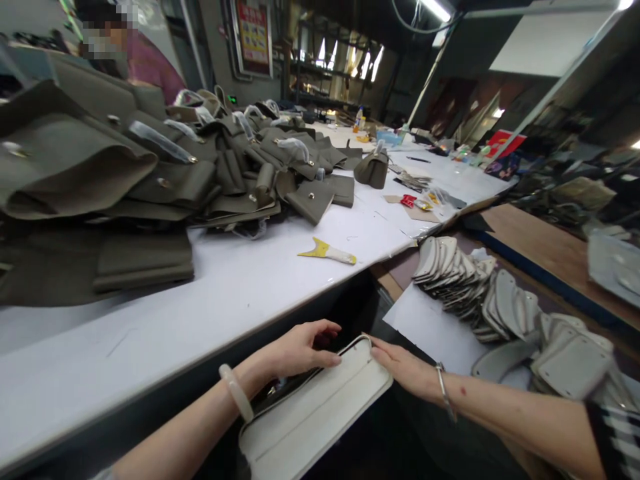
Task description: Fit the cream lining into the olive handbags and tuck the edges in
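Observation:
A long off-white panel [315,413] with rounded corners and a dark edge lies tilted below the front edge of the white table [240,300]. My left hand [300,347] is at its upper left edge, thumb on the pale surface and fingers curled apart over the far side. At the panel's upper right corner, my right hand [395,363] has its fingers pressed together on the corner, with part of them hidden behind it. Dark material shows beneath the panel. On the table lies a yellow and white forked tool [327,252].
Grey-brown bag pieces [200,167] pile up on the table's left and back. Stacks of pale curved pieces [455,273] stand on the right, beside a wooden board [560,253]. Small red and yellow packets [417,202] lie farther back. A person [155,63] is behind the pile.

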Tool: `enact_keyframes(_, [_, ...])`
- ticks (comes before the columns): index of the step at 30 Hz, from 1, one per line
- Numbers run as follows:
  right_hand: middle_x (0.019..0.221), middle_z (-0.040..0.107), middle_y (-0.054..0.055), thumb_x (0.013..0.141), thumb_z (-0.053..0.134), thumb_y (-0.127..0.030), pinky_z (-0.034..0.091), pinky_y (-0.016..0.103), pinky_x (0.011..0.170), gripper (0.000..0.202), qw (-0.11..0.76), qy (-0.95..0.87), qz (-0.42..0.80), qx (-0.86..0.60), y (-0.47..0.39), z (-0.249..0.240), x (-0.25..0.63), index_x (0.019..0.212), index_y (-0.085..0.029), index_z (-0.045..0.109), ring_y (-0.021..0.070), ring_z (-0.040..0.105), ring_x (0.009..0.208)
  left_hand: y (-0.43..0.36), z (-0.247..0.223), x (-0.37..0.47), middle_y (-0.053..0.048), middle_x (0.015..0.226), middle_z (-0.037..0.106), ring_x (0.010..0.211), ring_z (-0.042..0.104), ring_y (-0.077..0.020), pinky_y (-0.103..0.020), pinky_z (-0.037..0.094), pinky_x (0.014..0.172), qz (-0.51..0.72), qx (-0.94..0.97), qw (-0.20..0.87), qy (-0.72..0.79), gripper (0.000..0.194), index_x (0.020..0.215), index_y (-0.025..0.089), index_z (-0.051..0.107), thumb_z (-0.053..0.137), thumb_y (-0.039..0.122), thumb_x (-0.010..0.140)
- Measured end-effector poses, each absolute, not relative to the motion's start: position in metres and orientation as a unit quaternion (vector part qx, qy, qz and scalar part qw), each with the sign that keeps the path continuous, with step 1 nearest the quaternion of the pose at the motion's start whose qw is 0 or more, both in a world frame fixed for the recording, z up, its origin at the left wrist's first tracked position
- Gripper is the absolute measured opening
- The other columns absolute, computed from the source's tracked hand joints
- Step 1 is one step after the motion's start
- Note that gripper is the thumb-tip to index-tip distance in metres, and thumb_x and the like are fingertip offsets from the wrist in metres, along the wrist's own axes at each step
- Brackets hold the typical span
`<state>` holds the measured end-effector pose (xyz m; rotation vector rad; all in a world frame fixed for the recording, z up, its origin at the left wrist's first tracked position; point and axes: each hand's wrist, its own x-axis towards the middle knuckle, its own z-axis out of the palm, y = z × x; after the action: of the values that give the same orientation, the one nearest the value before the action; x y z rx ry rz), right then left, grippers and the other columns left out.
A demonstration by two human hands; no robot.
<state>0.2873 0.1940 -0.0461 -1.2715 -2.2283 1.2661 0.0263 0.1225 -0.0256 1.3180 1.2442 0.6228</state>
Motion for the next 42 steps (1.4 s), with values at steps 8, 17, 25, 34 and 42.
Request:
enact_keyframes(8, [0.151,0.039,0.009,0.094,0.047,-0.054,0.023,0.052,0.117,0.063,0.065,-0.744,0.518,-0.417,0.201,-0.054,0.293,0.147,-0.023,0.038,0.0253,0.039,0.139,0.034,-0.015,-0.010,-0.003,0.117,0.064,0.108,0.057,-0.0232,-0.032,0.044,0.093,0.284,0.480,0.554,0.618,0.049,0.117,0.022,0.063,0.064,0.019,0.068])
enact_keyframes(17, [0.106,0.069,0.007,0.096,0.049,-0.025,0.039,0.044,0.101,0.021,0.100,-0.977,0.169,-0.085,0.171,-0.007,0.216,0.105,-0.020,0.068,0.0213,0.060,0.101,0.016,-0.033,0.018,-0.002,0.092,0.067,0.087,0.060,-0.0198,-0.027,0.045,0.074,0.363,0.410,0.473,0.690,0.033,0.094,0.019,0.065,0.053,0.014,0.063])
enact_keyframes(25, [0.086,0.061,0.008,0.090,0.046,-0.009,0.033,0.032,0.054,0.016,-0.036,-0.989,0.013,0.144,0.169,-0.005,0.167,0.085,-0.013,0.060,0.0200,0.051,0.073,0.014,-0.035,0.020,0.000,0.090,0.067,0.083,0.059,-0.0177,-0.025,0.045,0.072,0.383,0.404,0.462,0.690,0.035,0.094,0.019,0.064,0.052,0.013,0.061])
enact_keyframes(34, [0.076,0.062,0.007,0.085,0.051,-0.016,0.038,0.028,0.059,0.017,-0.094,-0.948,0.301,-0.037,0.192,-0.007,0.145,0.071,-0.013,0.061,0.0159,0.054,0.067,0.012,-0.030,0.019,0.004,0.085,0.066,0.077,0.057,-0.0162,-0.024,0.040,0.065,0.316,0.416,0.456,0.720,0.033,0.097,0.025,0.064,0.053,0.017,0.067])
enact_keyframes(42, [0.078,0.070,0.008,0.099,0.042,-0.043,0.053,0.027,0.065,0.043,-0.163,-0.794,0.480,-0.335,0.269,-0.063,0.178,0.084,-0.010,0.066,0.0150,0.066,0.069,0.041,-0.009,0.041,0.005,0.098,0.067,0.089,0.061,-0.0172,-0.027,0.042,0.075,0.250,0.550,0.352,0.715,0.049,0.096,0.029,0.065,0.043,0.006,0.059])
